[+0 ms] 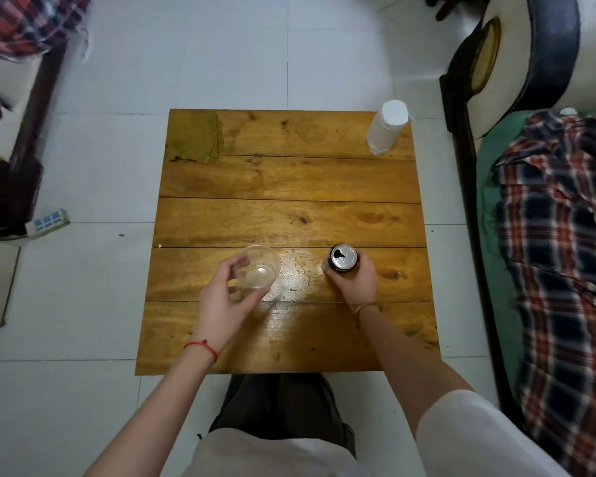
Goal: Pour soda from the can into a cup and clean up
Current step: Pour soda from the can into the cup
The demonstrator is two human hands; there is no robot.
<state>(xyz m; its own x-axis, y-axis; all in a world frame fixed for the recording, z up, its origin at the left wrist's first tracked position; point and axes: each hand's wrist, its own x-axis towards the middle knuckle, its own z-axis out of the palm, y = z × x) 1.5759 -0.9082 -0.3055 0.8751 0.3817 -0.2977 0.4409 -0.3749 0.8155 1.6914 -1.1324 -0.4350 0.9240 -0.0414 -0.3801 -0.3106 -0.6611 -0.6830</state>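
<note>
Can [343,259] upright on the table [289,218], near edge, right of centre; tab already open. Right hand [356,280] wraps its side, fingers clenched round it. Clear cup [259,266] stands to the left, apparently empty. Left hand [221,301] cups its near wall, fingers curled on it. Wet sheen lies on the wood between them.

Judgement: cup thin, light, easily crushed, so hold low and gently. Can stiff, possibly slippery; grip mid-body.

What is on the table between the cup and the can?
Only bare, glossy table separates the cup from the can in the head view.
</note>
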